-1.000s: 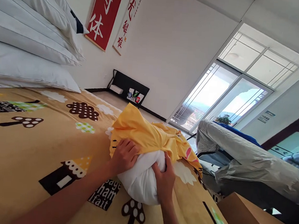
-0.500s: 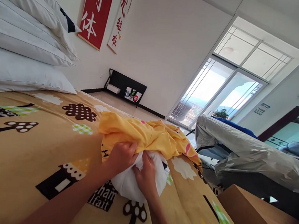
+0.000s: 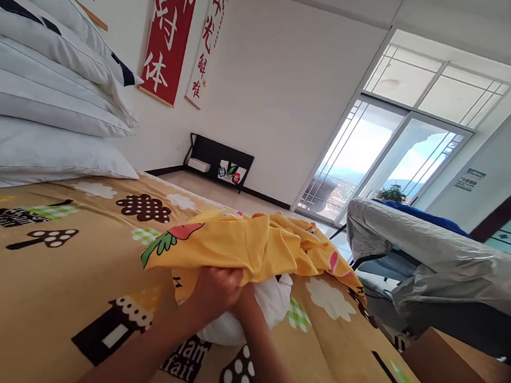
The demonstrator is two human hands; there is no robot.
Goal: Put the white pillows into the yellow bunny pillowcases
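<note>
A yellow pillowcase (image 3: 220,248) with a carrot print lies bunched over a white pillow (image 3: 271,302) in front of me. My left hand (image 3: 217,292) is closed on the near edge of the pillowcase. Under that edge reaches my right hand (image 3: 245,301), its fingers hidden by the yellow cloth beside the pillow. Part of the pillow shows below and to the right of my hands; the rest is covered. Both rest on a tan bedspread (image 3: 94,273) printed with mushrooms, clouds and houses.
Several white pillows (image 3: 55,146) are stacked at the left on the bedspread. On the right stand a cardboard box (image 3: 457,372) and furniture under plastic wrapping (image 3: 437,247). A low black stand (image 3: 209,155) is by the far wall, left of glass doors (image 3: 364,159).
My right hand has moved forward from the exposed pillow to beneath the yellow cloth. The pillowcase's left flap has unfolded toward the left, showing a carrot. The view has tipped up slightly.
</note>
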